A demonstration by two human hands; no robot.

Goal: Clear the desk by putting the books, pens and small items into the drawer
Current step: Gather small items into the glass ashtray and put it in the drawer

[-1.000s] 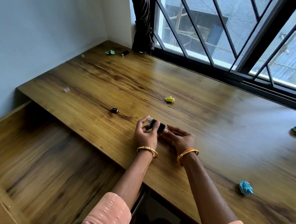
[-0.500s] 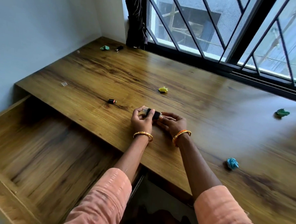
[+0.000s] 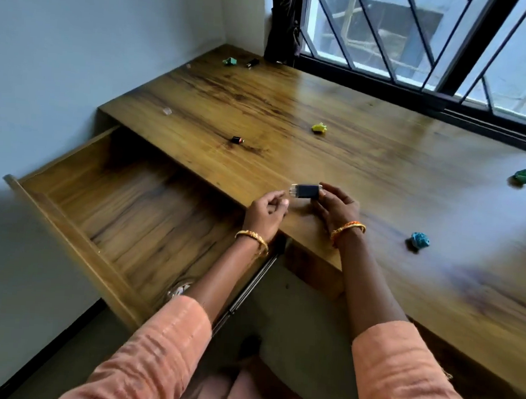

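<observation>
1. While the right hand (image 3: 337, 206) pinches a small black block (image 3: 306, 191) at its right end, the block hangs just above the front edge of the wooden surface (image 3: 384, 139); clear prongs or tips stick out of its left end. No brand or writing can be read on it.
2. Just left of the block, the left hand (image 3: 267, 210) has its fingers loosely curled and holds nothing; it does not touch the block.
3. Below and to the left, the drawer (image 3: 75, 242) stands pulled out. A small round clear thing (image 3: 180, 288) lies near its front wall, partly hidden by the left sleeve.
4. Small items lie scattered on the surface: a yellow crumpled scrap (image 3: 319, 128) near the middle, a blue scrap (image 3: 420, 240) near the front right, a green scrap (image 3: 524, 177) at the far right, and a small black and red piece (image 3: 237, 140) to the left.
5. By the far corner lie another green scrap (image 3: 230, 61) and a small black object (image 3: 252, 62), just beside each other.
6. A tiny clear piece (image 3: 167, 110) sits near the surface's left edge. None of these shows legible lettering.
</observation>
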